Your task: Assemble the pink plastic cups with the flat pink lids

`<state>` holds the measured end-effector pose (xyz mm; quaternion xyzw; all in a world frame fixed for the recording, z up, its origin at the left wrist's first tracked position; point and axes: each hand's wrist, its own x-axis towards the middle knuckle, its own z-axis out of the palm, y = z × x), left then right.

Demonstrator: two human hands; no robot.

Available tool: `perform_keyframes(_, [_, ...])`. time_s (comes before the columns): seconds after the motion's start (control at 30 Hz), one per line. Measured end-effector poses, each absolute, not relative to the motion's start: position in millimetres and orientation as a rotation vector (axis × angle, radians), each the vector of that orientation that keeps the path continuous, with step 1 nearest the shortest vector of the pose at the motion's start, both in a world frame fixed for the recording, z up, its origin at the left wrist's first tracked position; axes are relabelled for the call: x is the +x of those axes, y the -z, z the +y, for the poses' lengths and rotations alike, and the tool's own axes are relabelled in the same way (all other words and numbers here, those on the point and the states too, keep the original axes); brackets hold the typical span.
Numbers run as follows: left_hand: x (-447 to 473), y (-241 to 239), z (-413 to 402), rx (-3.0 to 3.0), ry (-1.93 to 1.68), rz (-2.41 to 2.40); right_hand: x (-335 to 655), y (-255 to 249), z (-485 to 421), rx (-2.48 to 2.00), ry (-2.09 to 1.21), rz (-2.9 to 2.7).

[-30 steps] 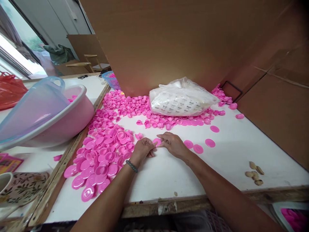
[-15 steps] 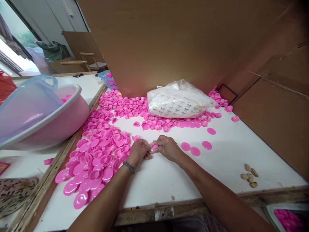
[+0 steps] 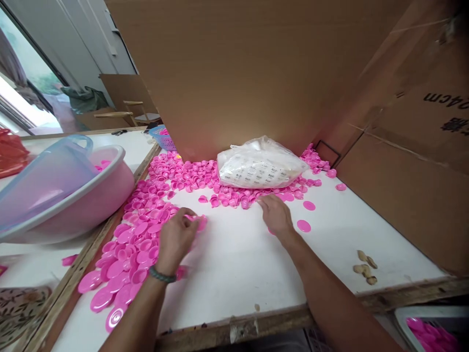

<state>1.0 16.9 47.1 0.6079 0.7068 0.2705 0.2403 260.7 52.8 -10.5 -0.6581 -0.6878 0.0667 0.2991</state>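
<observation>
The left hand (image 3: 176, 240) is hovering at a pink piece (image 3: 202, 223) beside heaped saucers (image 3: 116, 269); blur is hiding whether its grip is grasping it. The right hand (image 3: 276, 215) is hovering near pink cups (image 3: 245, 202), its grip equally unreadable. A brushing left forearm (image 3: 137, 310) could be scattering loose saucers.

The person's left hand (image 3: 178, 237) has its fingers curled toward the thumb; well apart from it, the right hand (image 3: 276, 216) reaches farther forward, fingers angled leftward. The left forearm (image 3: 137, 305) and right forearm (image 3: 326, 283), both bare, slant inward.
</observation>
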Motion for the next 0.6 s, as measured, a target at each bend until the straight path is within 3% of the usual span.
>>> perform_keyframes(0.23, [-44.8,-77.7,11.7,1.854,-0.606,2.493,283.0,20.8,73.7,-1.761,-0.239,-2.076])
perform_keyframes(0.6, [123.8,-14.5,-7.9,2.629,-0.374,1.143,286.4,2.5,58.3,-1.713,-0.455,-2.04])
